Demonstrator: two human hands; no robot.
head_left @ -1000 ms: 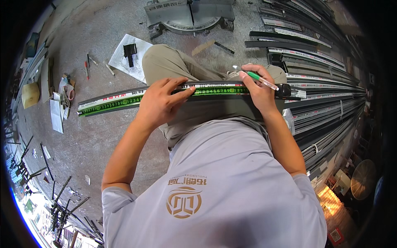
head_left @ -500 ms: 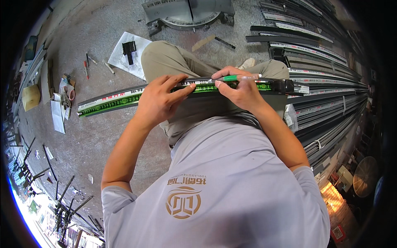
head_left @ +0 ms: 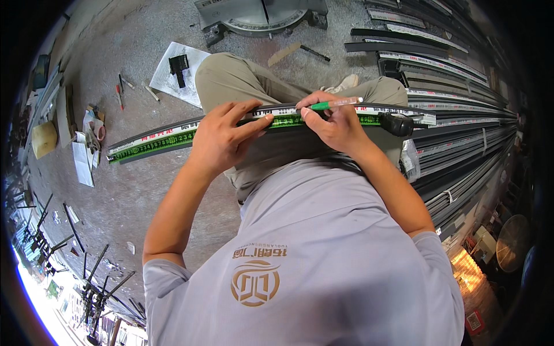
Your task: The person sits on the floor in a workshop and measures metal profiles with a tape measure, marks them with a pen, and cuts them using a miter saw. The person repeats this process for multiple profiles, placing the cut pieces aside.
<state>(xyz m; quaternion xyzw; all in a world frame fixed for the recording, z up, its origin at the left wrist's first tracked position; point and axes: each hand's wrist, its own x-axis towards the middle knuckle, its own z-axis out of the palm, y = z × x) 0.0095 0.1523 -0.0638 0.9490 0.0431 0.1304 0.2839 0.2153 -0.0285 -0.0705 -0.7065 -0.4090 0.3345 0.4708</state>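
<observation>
A long dark metal profile with a white printed film strip (head_left: 158, 135) lies across my lap. Along its near side runs the green blade of a tape measure (head_left: 151, 149), whose black case (head_left: 397, 123) rests by my right knee. My left hand (head_left: 224, 136) is closed over the profile and blade, thumb and fingertips pressing at their edges. Between the fingers of my right hand (head_left: 336, 128) is a green-and-clear pen (head_left: 336, 104), tilted over the profile near its middle; the pen's tip is too small to make out. The right thumb lies close to the blade.
A grey saw base (head_left: 262, 20) stands on the floor ahead. White paper with a black piece (head_left: 179, 70) lies left of my knee, with pens (head_left: 120, 97) beyond it. Stacked long profiles (head_left: 456, 124) fill the right side. A yellowish block (head_left: 44, 137) sits far left.
The pen has tilted slightly, its back end a little higher. The tape case sits slightly lower in view. My left hand keeps its hold on the profile and blade.
</observation>
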